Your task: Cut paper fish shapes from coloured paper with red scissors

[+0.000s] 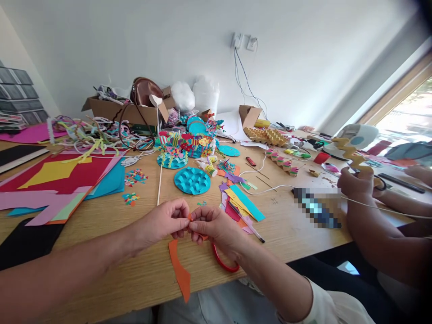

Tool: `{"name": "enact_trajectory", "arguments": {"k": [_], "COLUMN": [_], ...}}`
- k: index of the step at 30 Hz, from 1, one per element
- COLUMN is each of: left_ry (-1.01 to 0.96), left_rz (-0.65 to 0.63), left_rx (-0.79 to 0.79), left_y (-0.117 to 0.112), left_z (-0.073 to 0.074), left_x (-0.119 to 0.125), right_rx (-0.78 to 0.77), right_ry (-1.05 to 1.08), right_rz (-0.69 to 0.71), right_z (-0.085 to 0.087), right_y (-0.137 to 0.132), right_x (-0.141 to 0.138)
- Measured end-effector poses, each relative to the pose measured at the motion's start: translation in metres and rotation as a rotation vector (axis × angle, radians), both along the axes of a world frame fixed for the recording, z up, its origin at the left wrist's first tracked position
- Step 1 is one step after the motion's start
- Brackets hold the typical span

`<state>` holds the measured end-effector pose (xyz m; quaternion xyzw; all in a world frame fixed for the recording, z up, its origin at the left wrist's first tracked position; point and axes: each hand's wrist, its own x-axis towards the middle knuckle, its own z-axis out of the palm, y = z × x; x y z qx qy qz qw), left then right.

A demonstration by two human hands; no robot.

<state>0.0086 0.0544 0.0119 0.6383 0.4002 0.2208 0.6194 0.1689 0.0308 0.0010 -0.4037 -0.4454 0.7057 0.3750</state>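
Note:
My left hand [172, 219] and my right hand [213, 225] meet over the front of the table, fingertips pinched together on a small piece of orange paper [190, 218]. Most of that piece is hidden by the fingers. Just below them is a curved orange paper strip [180, 270], its pointed end near the table's front edge. A red scissor handle [224, 262] shows beneath my right hand; whether the hand touches it I cannot tell. Beyond my hands sits a turquoise scalloped paper disc [192, 181].
Coloured paper strips [245, 202] and a pen [254, 231] lie to the right. Paper sheets [97, 173] and confetti [135, 177] are at left, decorated paper pieces [184, 146] behind. At far right a co-worker's hands [357, 184] hold a zigzag gold strip. A white cable [266, 189] crosses the table.

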Motion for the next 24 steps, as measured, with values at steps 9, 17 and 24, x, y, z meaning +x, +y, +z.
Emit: {"name": "enact_trajectory", "arguments": {"k": [9,17,24], "left_ry": [0.134,0.267,0.052], "left_rz": [-0.078,-0.017,0.021], "left_rx": [0.337,0.379,0.195], "left_y": [-0.013,0.002,0.061], "left_z": [0.017,0.024,0.057], "left_x": [0.001,0.023,0.059], "right_rx": [-0.083,0.157,0.249], "right_ry": [0.105,-0.185,-0.604], "right_rz": [0.034,-0.084,-0.376], "right_z": [-0.001,0.016,0.030], "right_y": [-0.002,0.016,0.111], "right_x": [0.001,0.018,0.090]}}
